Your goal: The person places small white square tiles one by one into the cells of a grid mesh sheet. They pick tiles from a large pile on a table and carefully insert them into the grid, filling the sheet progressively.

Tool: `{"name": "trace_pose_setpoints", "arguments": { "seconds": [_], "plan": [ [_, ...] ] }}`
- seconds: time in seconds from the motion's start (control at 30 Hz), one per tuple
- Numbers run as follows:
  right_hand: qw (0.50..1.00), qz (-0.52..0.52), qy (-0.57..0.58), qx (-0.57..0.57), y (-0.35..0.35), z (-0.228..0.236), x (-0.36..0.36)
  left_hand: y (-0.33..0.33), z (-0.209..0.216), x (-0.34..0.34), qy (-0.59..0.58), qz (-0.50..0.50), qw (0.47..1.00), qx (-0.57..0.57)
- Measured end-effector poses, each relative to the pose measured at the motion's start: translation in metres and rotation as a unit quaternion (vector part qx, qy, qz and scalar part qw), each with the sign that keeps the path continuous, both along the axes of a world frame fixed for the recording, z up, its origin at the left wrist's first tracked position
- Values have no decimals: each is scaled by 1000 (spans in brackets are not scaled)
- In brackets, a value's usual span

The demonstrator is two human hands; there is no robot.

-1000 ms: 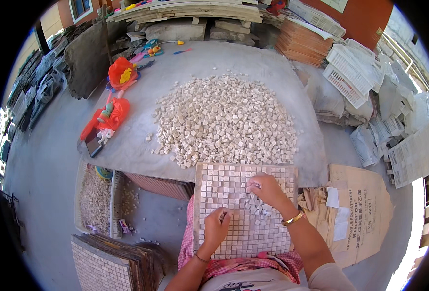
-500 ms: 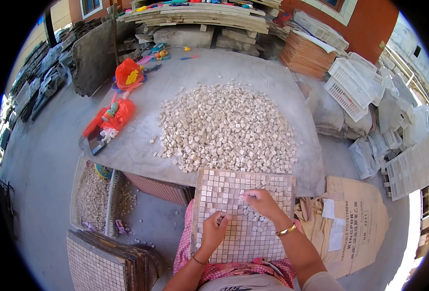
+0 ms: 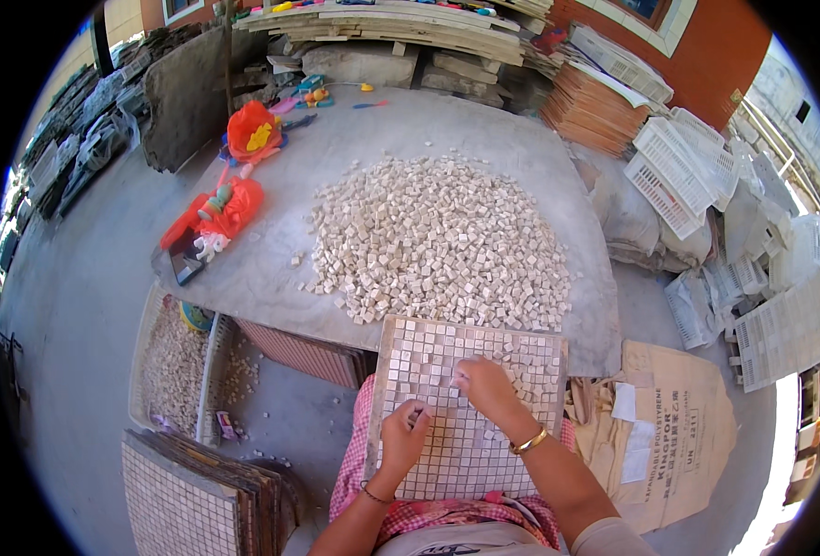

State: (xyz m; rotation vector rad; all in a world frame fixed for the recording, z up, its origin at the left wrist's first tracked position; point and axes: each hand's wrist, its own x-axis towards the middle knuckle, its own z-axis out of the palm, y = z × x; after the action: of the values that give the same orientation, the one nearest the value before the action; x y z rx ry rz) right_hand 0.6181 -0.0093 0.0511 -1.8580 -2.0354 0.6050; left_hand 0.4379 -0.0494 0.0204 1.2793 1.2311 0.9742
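A square mosaic board (image 3: 379,389) lies on my lap, its grid filled with small pale stone tiles in many cells. Some cells in the upper left and middle are bare. My right hand (image 3: 491,394) is over the middle of the board, its fingers pinched together close to the grid; what they hold is too small to make out. Lower and to the left, my left hand (image 3: 403,437) is curled above the board with thumb and fingers together, its contents hidden. Loose stone tiles (image 3: 521,357) lie scattered on the board's upper right, beside my right hand.
Beyond the board, a big heap of stone cubes (image 3: 438,246) covers the middle of a grey table (image 3: 271,278). Red plastic bags (image 3: 234,208) with toys lie at its left. A white crate (image 3: 141,371) of cubes and stacked boards (image 3: 173,491) stand left; a flattened sack (image 3: 688,435) lies right.
My right hand has shifted slightly left over the grid, showing more loose tiles beside it. My left hand stays curled, a little to the left. The whole view has tilted slightly.
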Motion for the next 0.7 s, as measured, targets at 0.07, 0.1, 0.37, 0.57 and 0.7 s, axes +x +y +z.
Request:
{"name": "trace_pose_setpoints", "arguments": {
  "seconds": [0.07,0.1,0.37,0.57,0.7],
  "plan": [
    [1000,3,0,24,-2,0,-2,4,4,4,22,-8,1000,10],
    [999,7,8,38,-2,0,-5,6,6,5,34,-12,999,16],
    [983,-61,170,29,-1,-1,43,20,12,32,254,-73,942,208],
    [947,-160,278,-25,-58,27,66,48,9,55,294,-53,922,245],
    [942,-171,288,-10,-93,8,75,64,5,79,368,-61,899,228]
  ]
}}
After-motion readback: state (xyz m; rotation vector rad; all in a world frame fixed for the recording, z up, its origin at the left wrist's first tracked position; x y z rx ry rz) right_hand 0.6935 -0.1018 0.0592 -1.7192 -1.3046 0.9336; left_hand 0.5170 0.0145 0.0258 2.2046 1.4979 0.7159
